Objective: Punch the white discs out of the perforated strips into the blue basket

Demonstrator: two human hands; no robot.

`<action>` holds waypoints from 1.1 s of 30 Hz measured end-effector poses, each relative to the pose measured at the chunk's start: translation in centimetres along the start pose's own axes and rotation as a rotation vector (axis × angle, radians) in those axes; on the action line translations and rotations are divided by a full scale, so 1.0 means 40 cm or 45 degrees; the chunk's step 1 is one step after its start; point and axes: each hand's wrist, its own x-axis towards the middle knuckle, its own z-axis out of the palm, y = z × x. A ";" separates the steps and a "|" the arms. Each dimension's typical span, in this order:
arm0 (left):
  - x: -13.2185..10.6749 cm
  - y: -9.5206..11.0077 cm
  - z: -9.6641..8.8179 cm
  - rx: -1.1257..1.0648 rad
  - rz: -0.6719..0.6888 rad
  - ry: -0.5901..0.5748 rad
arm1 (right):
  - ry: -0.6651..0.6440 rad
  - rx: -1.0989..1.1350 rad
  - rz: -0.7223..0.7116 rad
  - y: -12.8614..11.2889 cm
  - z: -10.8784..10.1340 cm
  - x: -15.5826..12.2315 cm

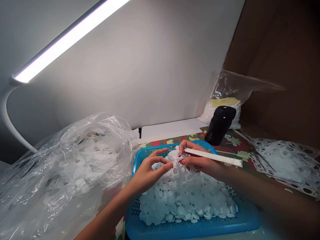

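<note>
A blue mesh basket holds a heap of several small white round discs. Over the heap both hands grip a white foam sheet full of punched discs. My left hand pinches the sheet's near left side with thumb and fingers. My right hand pinches its right side and also holds a thin white stick tool that points right, past the wrist.
A big clear plastic bag of white sheets fills the left. A black bottle and a bag of white pieces stand behind the basket. Punched-out sheets lie at right. A cardboard wall rises at right; a lamp bar hangs above.
</note>
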 end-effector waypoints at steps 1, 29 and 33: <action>-0.001 0.001 0.000 0.000 0.007 -0.001 | 0.000 -0.010 0.003 0.001 0.000 0.000; 0.004 -0.017 0.009 -0.226 -0.109 -0.029 | 0.130 0.003 0.056 -0.021 0.013 -0.014; -0.010 0.000 0.010 -0.241 0.015 -0.155 | 0.159 0.018 0.063 -0.024 0.017 -0.016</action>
